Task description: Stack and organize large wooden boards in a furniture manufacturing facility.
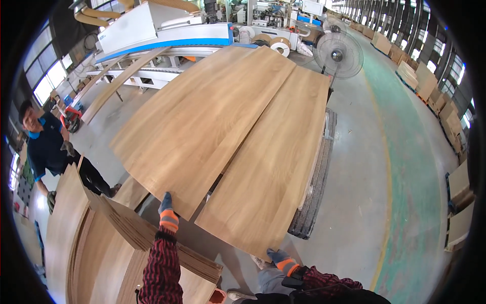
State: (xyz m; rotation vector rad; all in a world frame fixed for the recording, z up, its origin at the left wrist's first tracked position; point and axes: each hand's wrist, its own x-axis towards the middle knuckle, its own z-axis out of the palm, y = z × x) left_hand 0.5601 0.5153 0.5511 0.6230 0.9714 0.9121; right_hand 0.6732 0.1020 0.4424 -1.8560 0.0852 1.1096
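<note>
Two wide wood-grain panels lie side by side in front of me with a narrow dark gap between them. My left hand point(167, 213), in a grey and orange glove, is closed on the near edge of the left panel point(202, 121). At the near right corner of the right panel point(268, 167), my right hand point(283, 261), gloved alike, grips the edge. The undersides of both panels, and the parts of my fingers beneath them, are hidden.
Stacked boards point(101, 243) stand at my near left, and a co-worker point(50, 147) in dark clothes stands beyond, a gloved hand near them. A white and blue machine point(167, 38) is at the far left. A large fan point(337, 54) stands at the far right, beside a green floor lane point(410, 167).
</note>
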